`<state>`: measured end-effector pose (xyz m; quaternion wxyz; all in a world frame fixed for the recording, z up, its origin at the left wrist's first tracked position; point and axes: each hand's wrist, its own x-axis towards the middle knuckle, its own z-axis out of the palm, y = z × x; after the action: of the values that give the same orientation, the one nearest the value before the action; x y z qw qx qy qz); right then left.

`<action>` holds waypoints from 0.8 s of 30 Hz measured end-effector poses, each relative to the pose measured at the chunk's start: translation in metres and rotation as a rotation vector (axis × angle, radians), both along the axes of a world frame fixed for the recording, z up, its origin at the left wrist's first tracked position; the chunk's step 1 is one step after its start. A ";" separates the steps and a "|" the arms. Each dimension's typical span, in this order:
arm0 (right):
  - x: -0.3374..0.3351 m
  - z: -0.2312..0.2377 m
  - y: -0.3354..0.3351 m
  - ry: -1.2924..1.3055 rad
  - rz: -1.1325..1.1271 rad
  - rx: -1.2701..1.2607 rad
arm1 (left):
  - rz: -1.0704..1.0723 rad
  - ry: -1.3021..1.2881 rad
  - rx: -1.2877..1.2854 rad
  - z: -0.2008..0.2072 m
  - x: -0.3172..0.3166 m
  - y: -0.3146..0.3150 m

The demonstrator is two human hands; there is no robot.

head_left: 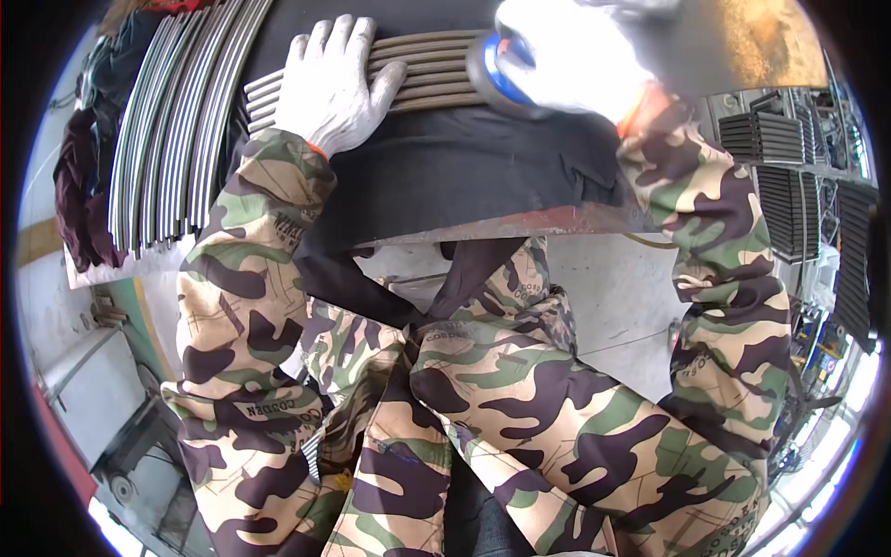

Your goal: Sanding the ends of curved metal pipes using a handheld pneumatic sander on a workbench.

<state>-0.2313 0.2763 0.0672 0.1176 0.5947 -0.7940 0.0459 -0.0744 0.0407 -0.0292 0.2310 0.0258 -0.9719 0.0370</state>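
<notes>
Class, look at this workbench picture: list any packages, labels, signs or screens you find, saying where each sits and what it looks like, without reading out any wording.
No packages, signs or screens show.
Printed lettering on the camouflage sleeves and trousers: small dark marks repeated across the green, tan and brown fabric, low in the picture.
Nothing printed shows on the dark workbench, on the metal strips under the gloved left hand, or by the right hand.
</notes>
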 end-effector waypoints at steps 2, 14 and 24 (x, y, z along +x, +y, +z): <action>-0.020 -0.007 -0.006 0.028 -0.029 -0.046 | -0.024 0.074 -0.035 -0.001 -0.002 0.001; -0.029 -0.015 -0.019 0.017 -0.003 0.032 | 0.056 0.005 0.125 0.004 0.009 0.004; -0.015 -0.012 -0.016 0.007 -0.074 0.082 | 0.130 0.003 0.132 -0.006 0.017 0.012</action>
<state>-0.2467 0.2606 0.0553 0.0975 0.5693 -0.8163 0.0071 -0.0574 0.0529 -0.0355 0.2272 0.1041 -0.9682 -0.0123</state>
